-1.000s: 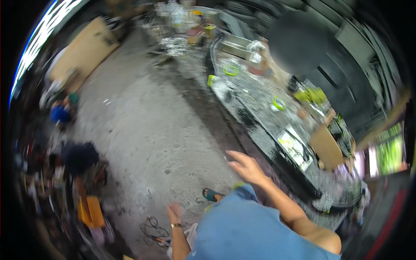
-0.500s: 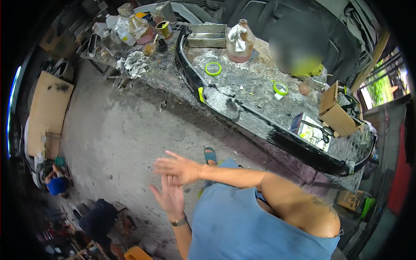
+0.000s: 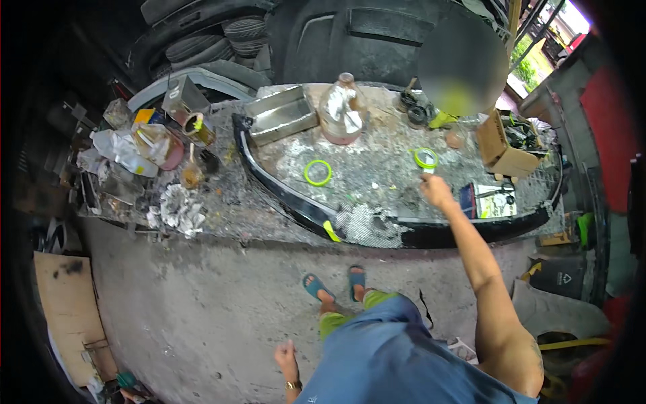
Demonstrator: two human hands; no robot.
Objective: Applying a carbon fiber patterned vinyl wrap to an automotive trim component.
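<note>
My right hand (image 3: 437, 192) reaches over the workbench, its fingers bent and close together. Its fingertips are at the small white tag beside a bright green tape roll (image 3: 426, 158); anything between them is hidden. Low beside my body hangs my left hand (image 3: 286, 360), fingers slightly apart, with nothing seen in it. A long, curved black car trim piece (image 3: 464, 231) lies along the bench's front edge. Silver woven mesh (image 3: 367, 224) covers its middle, and a yellow-green tape strip (image 3: 330, 231) sticks to it. A second green tape roll (image 3: 318, 173) rests farther left.
On the workbench (image 3: 269, 165) stand a metal tray (image 3: 282, 118), a large jug (image 3: 343, 111) and a cardboard box (image 3: 505, 145). A printed packet (image 3: 490, 200) lies near the right end. Crumpled paper (image 3: 178, 210) and several containers occupy the left. A blurred round patch hides part of the back.
My hands, together over the floor before, are now apart. The right has gone out over the bench to the tape roll; the left has dropped. The view has turned toward the bench.
</note>
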